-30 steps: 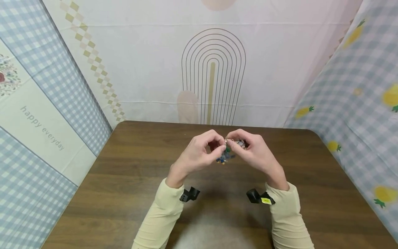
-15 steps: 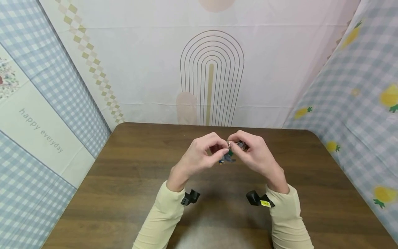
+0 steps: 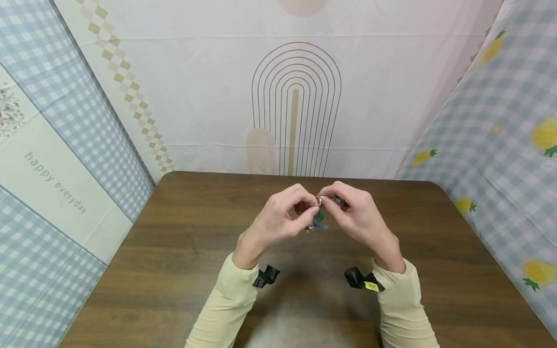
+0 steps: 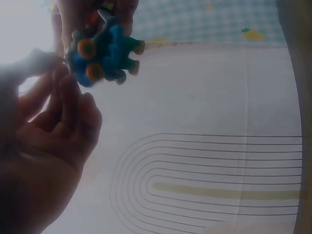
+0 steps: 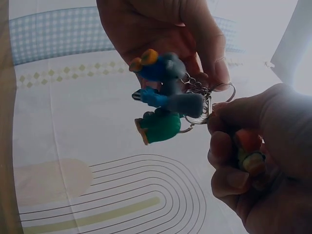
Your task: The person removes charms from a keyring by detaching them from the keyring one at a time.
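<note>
Both hands meet fingertip to fingertip above the far half of the table. My left hand [image 3: 287,212] pinches a metal key ring [image 5: 234,91] between thumb and forefinger. From its chain hangs a rubbery figurine [image 4: 114,48], blue and green with orange eyes and grey wing-like parts. Thumb and forefinger of my right hand [image 3: 357,208] pinch the metal link beside that ring. Curled in the right hand's other fingers is a second small figurine [image 5: 251,151], orange-red and green, mostly hidden. The ring's exact joint is covered by the fingertips.
Below the hands spreads a brown wood-grain table [image 3: 196,299] with rounded far corners. A white patterned cloth [image 3: 209,96] hangs behind it, with blue checked cloths on both sides. Black wrist cameras [image 3: 267,276] sit at each cream sleeve cuff.
The left fingertips have moved slightly right, closer to the right ones. The metal ring between them has turned from lying sideways to standing more upright, and the dangling figurine has swung a little.
</note>
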Demonstrator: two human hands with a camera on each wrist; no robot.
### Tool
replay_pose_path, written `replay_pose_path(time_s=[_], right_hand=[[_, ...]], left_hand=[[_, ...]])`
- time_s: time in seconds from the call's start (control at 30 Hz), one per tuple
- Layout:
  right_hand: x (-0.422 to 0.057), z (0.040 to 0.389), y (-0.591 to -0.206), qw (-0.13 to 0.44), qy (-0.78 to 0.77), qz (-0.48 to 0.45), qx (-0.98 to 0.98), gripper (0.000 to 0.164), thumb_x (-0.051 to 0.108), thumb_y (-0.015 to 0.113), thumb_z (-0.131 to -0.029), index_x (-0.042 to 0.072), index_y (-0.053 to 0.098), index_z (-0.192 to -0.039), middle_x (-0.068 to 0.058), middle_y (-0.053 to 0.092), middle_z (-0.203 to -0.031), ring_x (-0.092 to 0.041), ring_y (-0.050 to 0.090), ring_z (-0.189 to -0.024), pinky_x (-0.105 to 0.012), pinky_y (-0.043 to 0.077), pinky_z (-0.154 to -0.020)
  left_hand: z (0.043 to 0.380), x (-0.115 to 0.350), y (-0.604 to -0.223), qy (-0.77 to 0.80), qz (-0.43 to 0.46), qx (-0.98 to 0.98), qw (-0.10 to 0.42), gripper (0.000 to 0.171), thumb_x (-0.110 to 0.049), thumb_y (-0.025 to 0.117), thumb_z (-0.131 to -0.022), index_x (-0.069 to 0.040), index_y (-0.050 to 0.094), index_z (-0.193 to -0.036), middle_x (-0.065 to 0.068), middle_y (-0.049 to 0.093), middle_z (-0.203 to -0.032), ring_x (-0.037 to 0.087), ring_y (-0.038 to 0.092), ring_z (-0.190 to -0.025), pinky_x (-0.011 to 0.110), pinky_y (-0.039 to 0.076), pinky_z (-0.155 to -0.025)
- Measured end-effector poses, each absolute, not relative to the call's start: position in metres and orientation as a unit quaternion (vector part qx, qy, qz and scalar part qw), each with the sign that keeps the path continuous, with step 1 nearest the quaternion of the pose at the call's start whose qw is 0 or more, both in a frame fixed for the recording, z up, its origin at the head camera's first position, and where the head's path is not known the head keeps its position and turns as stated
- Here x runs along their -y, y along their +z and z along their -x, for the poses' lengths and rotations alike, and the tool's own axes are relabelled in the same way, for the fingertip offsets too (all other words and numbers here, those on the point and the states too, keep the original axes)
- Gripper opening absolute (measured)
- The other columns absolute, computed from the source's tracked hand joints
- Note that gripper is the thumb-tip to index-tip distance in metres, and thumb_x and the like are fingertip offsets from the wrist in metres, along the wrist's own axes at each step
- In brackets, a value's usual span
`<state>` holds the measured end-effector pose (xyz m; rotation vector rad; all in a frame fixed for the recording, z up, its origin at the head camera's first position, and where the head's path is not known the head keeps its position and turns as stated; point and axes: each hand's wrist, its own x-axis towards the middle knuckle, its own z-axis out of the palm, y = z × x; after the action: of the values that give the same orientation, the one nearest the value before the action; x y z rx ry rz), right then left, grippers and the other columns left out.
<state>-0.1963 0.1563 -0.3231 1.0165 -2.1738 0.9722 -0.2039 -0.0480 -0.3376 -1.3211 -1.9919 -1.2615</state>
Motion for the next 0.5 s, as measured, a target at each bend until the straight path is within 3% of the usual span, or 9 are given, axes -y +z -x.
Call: replay_pose_path(time_s=[0.27, 0.5], right_hand=[[-0.1593, 0.2014, -0.3209, 0.276, 0.388, -0.377, 0.795, 0.006, 0.005, 0.070, -0.088, 0.010, 0.070, -0.092, 0.002, 0.064, -0.078, -0.001, 0.040, -0.058, -0.017, 0.035, -0.052], [-0.1641, 0.2052, -0.3197, 0.247, 0.417, -0.366, 0.795, 0.013, -0.001, 0.070, -0.086, 0.010, 0.070, -0.094, 0.002, 0.064, -0.077, -0.002, 0.041, -0.056, -0.016, 0.035, -0.050]], left_hand=[[0.2067, 0.0442, -0.3360, -0.461, 0.460, 0.725, 0.225, 0.005, -0.001, 0.062, -0.088, -0.004, 0.060, -0.091, 0.003, 0.057, -0.086, 0.007, 0.054, -0.075, 0.021, 0.052, -0.065], [0.2093, 0.0407, -0.3350, -0.465, 0.440, 0.735, 0.222, 0.005, -0.001, 0.060, -0.087, -0.005, 0.059, -0.090, 0.003, 0.056, -0.086, 0.007, 0.054, -0.074, 0.020, 0.051, -0.065]])
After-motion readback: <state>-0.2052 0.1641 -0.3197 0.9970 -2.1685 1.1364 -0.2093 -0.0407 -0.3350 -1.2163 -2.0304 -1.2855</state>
